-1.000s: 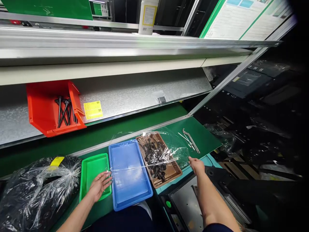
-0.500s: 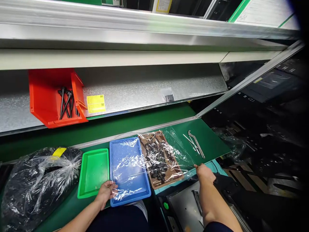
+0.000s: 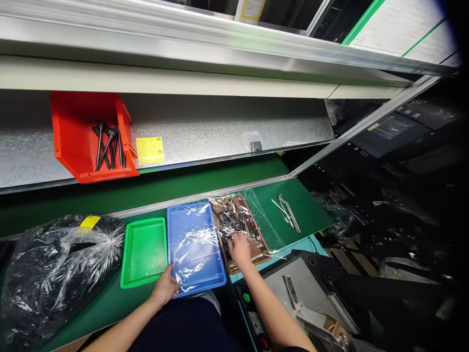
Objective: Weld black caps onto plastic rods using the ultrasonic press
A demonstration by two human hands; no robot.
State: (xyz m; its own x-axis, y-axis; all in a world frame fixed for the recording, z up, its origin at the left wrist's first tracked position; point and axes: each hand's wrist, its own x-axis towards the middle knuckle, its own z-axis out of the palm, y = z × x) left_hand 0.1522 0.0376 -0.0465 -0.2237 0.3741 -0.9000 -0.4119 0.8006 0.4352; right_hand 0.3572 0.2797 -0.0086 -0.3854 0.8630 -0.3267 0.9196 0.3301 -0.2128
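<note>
A sheet of clear plastic film point(image 3: 200, 234) lies over a blue tray point(image 3: 194, 244) and a brown tray point(image 3: 238, 230) full of small black parts. My left hand point(image 3: 166, 287) pinches the film at the blue tray's near left corner. My right hand point(image 3: 240, 248) rests palm down on the film over the brown tray, fingers spread among the black parts. An empty green tray point(image 3: 143, 252) sits just left of the blue one.
A crumpled black-and-clear plastic bag point(image 3: 51, 274) lies at the left. A red bin point(image 3: 80, 142) with long black screws hangs on the back panel. Metal tools point(image 3: 289, 212) lie on the green mat at right. A grey metal plate point(image 3: 304, 293) sits below the table edge.
My right hand moved left from the table's right edge onto the brown tray. The film has settled flatter over both trays. My left hand stayed at the blue tray's corner.
</note>
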